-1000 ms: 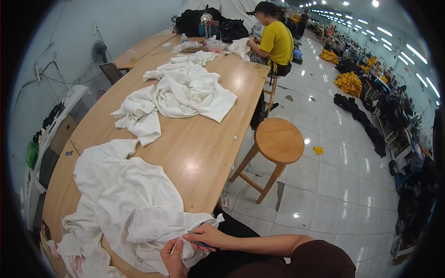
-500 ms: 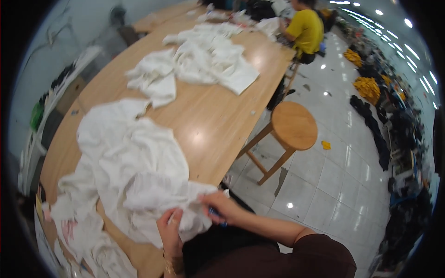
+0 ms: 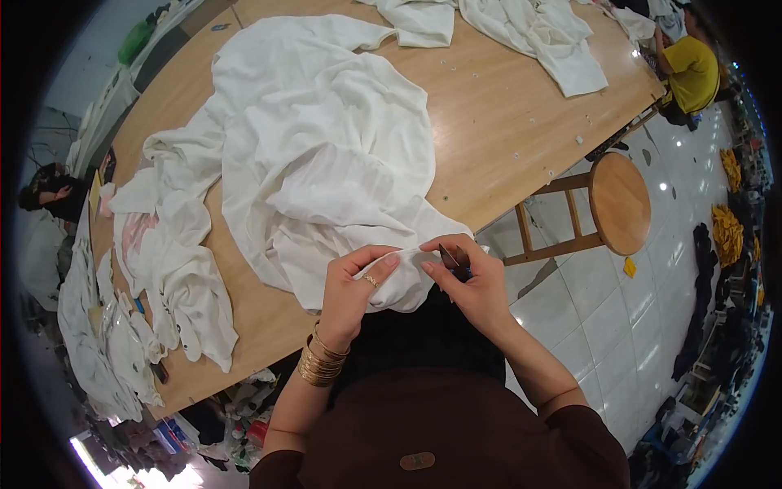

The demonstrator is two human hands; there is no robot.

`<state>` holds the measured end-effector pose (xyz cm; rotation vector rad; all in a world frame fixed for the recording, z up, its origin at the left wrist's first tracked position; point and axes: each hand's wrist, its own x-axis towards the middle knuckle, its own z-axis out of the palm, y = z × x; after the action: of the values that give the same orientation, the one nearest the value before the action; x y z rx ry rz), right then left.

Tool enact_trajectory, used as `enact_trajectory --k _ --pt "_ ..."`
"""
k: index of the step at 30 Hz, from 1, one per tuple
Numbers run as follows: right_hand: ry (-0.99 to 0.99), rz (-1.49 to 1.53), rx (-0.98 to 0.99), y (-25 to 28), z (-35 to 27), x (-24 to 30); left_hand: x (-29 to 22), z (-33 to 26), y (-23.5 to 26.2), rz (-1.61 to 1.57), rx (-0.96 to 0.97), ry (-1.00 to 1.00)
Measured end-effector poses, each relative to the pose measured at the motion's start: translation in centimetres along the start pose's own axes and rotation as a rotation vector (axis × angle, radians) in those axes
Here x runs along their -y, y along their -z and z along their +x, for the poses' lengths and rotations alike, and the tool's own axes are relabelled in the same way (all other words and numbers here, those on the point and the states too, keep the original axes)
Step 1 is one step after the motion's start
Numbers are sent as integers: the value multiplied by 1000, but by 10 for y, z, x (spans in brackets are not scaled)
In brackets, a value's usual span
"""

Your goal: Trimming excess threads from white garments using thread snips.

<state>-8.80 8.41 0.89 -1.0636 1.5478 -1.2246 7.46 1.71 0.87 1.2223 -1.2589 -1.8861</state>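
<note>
A white garment (image 3: 326, 98) is spread in loose folds over the wooden table, its near edge hanging over the table's side toward me. My left hand (image 3: 352, 285) is closed on that edge, thumb and fingers pinching the cloth. It wears a ring, and gold bangles circle the wrist. Just to its right, my right hand (image 3: 475, 287) has small thread snips (image 3: 448, 257) tucked in it, dark pointed blades sticking out between the fingers. Its thumb and forefinger are at the same edge of the cloth. The fingers hide the snips' handle.
More white garments (image 3: 538, 37) lie farther along the table (image 3: 489, 122), with others (image 3: 191, 285) heaped at its left. A wooden stool (image 3: 621, 204) stands by the right edge. Beyond sits a person in a yellow top (image 3: 692, 77). Dark and yellow cloth (image 3: 727, 236) piles up on the tiled floor.
My view has swung, so the table and stool appear shifted. Both hands still hold the garment's edge and have come to the middle of the view. The snips' blades now show.
</note>
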Motion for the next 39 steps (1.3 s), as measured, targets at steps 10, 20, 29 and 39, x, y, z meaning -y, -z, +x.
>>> enact_trajectory --k 10,20,29,39 --pt "243 -104 -99 -8 10 -10 -2 0 -2 29 19 -5" --pt "-249 192 272 14 6 15 -5 2 5 -71 63 36" --pt "-262 148 360 7 5 16 -6 0 4 -73 82 40" --pt "-271 174 367 7 5 13 -6 0 4 -60 88 33"
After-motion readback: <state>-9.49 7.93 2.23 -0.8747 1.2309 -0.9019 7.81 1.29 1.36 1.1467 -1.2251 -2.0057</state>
